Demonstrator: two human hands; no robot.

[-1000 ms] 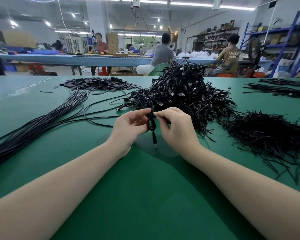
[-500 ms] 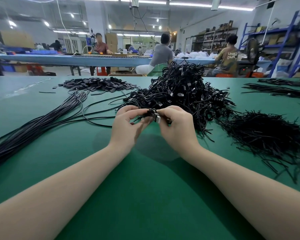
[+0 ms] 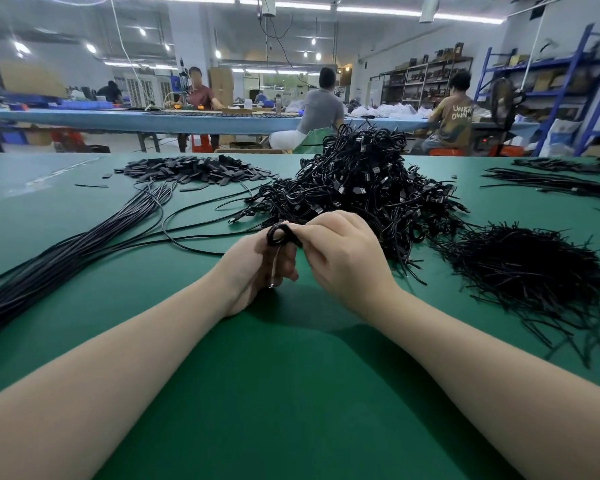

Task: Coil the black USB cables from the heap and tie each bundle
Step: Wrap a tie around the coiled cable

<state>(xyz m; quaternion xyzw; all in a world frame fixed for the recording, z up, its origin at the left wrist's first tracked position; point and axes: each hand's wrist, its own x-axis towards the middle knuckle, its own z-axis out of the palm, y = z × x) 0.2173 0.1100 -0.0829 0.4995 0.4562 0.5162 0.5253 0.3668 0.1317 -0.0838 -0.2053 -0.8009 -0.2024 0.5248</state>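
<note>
A small coiled black USB cable (image 3: 280,235) sits between my two hands above the green table (image 3: 291,393). My left hand (image 3: 253,268) holds the coil from below, with a thin end hanging down past its fingers. My right hand (image 3: 343,251) pinches the coil's right side with thumb and fingertips. Behind the hands rises a big heap of coiled black cables (image 3: 361,188). A pile of black twist ties (image 3: 523,271) lies to the right. Long straight black cables (image 3: 66,258) stretch across the left of the table.
A flat pile of small black pieces (image 3: 194,169) lies at the back left. More cable bunches (image 3: 561,181) rest at the far right. Beyond the table's far edge, several people sit at a long blue bench (image 3: 187,121), with blue shelving (image 3: 568,84) on the right.
The coil, upright with its plug hanging a second ago, was turned between my fingers. Its loop now stands above my left hand, which has rolled lower. My right hand shifted slightly right.
</note>
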